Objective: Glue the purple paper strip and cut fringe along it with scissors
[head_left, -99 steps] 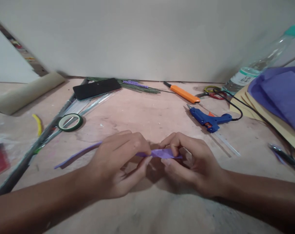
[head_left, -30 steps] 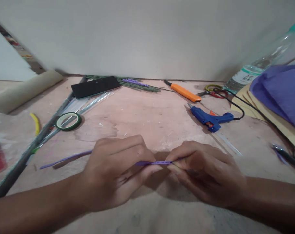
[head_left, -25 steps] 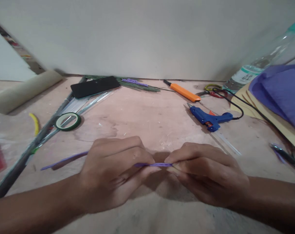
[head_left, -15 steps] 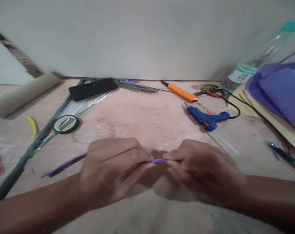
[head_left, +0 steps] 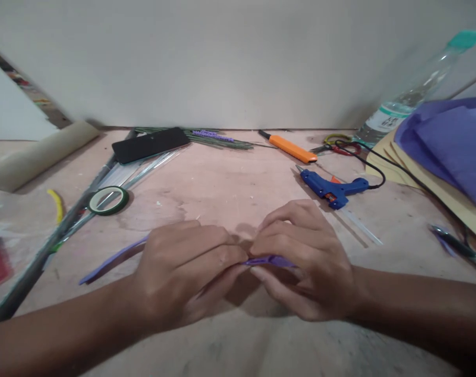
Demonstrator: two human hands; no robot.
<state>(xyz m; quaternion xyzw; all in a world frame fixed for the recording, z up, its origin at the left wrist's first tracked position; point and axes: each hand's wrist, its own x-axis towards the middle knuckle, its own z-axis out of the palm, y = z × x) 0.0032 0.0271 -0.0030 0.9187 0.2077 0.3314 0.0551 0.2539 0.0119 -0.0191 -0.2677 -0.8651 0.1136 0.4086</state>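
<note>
A narrow purple strip [head_left: 112, 261], paper or foam by its look, runs through both hands near the front of the table. My left hand [head_left: 190, 264] is closed in a pinch on it, and one end sticks out to the left behind the wrist. Close beside it, my right hand [head_left: 306, 256] holds the strip between thumb and fingertips, its fingers bent over the top. Between and beneath the right fingers a short purple stretch shows; the rest is hidden inside the hands.
A blue glue gun [head_left: 334, 187], an orange utility knife [head_left: 292, 148] and scissors [head_left: 345, 146] lie to the right, before a bottle [head_left: 395, 112] and purple sheets [head_left: 450, 146]. Leftward are green tape [head_left: 108, 200], a black phone [head_left: 151, 144], a cardboard tube [head_left: 41, 154] and green stems [head_left: 222, 140].
My right hand has moved left, up against my left hand, and its fingers have lifted and bent over the strip. My left hand has shifted only slightly.
</note>
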